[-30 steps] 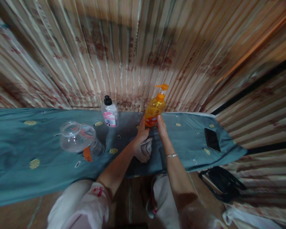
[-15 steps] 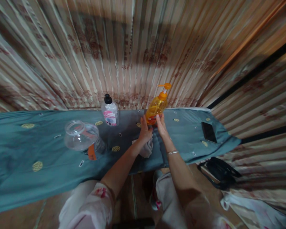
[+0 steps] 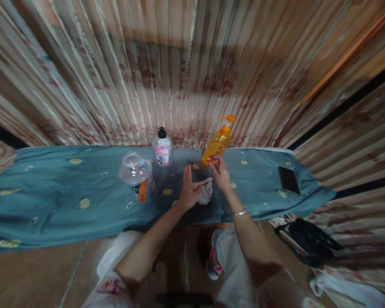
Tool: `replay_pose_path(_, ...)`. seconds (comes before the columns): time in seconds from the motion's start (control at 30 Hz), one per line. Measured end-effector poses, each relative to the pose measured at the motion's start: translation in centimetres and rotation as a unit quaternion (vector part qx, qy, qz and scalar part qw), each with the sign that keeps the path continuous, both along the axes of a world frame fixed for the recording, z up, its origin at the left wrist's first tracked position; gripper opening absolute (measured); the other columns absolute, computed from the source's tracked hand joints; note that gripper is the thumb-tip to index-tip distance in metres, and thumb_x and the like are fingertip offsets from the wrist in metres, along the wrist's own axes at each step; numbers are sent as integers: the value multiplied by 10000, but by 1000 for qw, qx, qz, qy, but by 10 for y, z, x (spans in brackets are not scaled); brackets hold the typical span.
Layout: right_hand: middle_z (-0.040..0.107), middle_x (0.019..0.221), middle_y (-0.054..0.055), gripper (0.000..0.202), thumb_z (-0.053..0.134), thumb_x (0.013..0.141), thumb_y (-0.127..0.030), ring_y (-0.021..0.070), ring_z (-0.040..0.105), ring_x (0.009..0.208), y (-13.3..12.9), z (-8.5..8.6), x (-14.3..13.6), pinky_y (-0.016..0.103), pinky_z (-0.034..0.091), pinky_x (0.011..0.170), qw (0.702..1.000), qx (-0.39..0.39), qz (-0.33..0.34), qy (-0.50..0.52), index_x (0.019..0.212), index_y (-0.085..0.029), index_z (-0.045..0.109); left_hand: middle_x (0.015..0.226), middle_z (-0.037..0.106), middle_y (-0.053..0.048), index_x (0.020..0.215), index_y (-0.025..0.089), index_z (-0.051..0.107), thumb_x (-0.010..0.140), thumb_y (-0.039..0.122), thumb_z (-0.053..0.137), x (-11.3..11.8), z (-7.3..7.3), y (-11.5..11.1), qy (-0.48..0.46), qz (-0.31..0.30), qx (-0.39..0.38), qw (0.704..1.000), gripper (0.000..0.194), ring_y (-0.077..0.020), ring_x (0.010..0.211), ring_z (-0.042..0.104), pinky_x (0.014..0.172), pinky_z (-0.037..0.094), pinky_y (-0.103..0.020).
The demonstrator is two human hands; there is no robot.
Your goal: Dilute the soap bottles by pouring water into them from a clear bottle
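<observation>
An orange pump bottle [image 3: 217, 145] stands near the back edge of the cloth-covered table [image 3: 102, 218]. My right hand [image 3: 220, 174] is at its lower front, fingers apart and fingertips by the label; whether they touch it I cannot tell. My left hand [image 3: 190, 190] is open and holds nothing, its thumb beside a crumpled pale cloth [image 3: 205, 191] on the table. Left of the hands are a clear bottle with a black cap and pink label [image 3: 163, 150] and a wide clear plastic jar with an orange label [image 3: 136, 174].
A dark phone [image 3: 288, 180] lies at the table's right end. Below that end, a black bag [image 3: 311, 239] rests near the floor. Pleated, patterned curtains [image 3: 167, 77] hang behind the table and along the right side.
My left hand has come away from the orange bottle, down and to the left, and opened. My right hand has loosened at the bottle. The view has shifted slightly left.
</observation>
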State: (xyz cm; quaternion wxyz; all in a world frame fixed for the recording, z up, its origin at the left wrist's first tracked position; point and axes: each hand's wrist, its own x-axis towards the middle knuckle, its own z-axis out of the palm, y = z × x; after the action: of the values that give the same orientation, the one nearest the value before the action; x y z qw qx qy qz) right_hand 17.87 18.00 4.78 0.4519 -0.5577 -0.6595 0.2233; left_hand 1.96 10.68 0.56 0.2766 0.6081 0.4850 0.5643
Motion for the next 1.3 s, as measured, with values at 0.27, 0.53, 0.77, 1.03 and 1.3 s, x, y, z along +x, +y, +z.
replay_pose_path(0.27, 586, 1455, 233, 886, 503, 820, -797, 342, 489, 1436, -5, 13, -65, 572, 321, 1226, 997, 33, 60, 26, 1401, -130, 560, 1688, 243, -212, 1624, 196, 166, 953, 445, 594, -37, -5, -26, 74, 26, 4, 997, 833, -331, 1593, 192, 1277, 214, -559)
replay_pose_path(0.53, 467, 1578, 206, 969, 682, 754, -727, 348, 459, 1462, 2, 31, -121, 570, 408, 1169, 991, 2, 99, 91, 1511, -177, 432, 1708, 193, -198, 1635, 202, 128, 954, 388, 594, -60, 15, -36, 53, 15, -23, 998, 846, -319, 1602, 158, 1286, 185, -561)
replay_pose_path(0.77, 430, 1601, 216, 1109, 780, 674, -677, 339, 390, 1512, 32, 47, -166, 548, 326, 1230, 988, -5, 141, 65, 1549, -157, 341, 1704, 183, -219, 1627, 160, 120, 940, 363, 590, -57, 21, -42, 12, 4, -32, 999, 856, -327, 1604, 141, 1294, 159, -560)
replay_pose_path(1.03, 713, 1276, 118, 667, 789, 697, -569, 285, 654, 1190, 46, 34, -175, 477, 492, 1073, 982, -20, 143, 124, 1243, -231, 609, 1712, 147, -218, 1630, 151, 89, 899, 279, 615, -66, 27, -43, 20, 19, -40, 999, 910, -338, 1606, 117, 1299, 135, -569)
replay_pose_path(1.3, 754, 942, 18, 491, 745, 715, -629, 188, 710, 863, 20, 47, -136, 365, 578, 841, 968, -13, 134, 211, 992, -254, 591, 1729, 55, -198, 1644, 223, -31, 964, 287, 566, -66, 32, -26, 102, 95, 92, 986, 907, -340, 1612, 55, 1286, 151, -594)
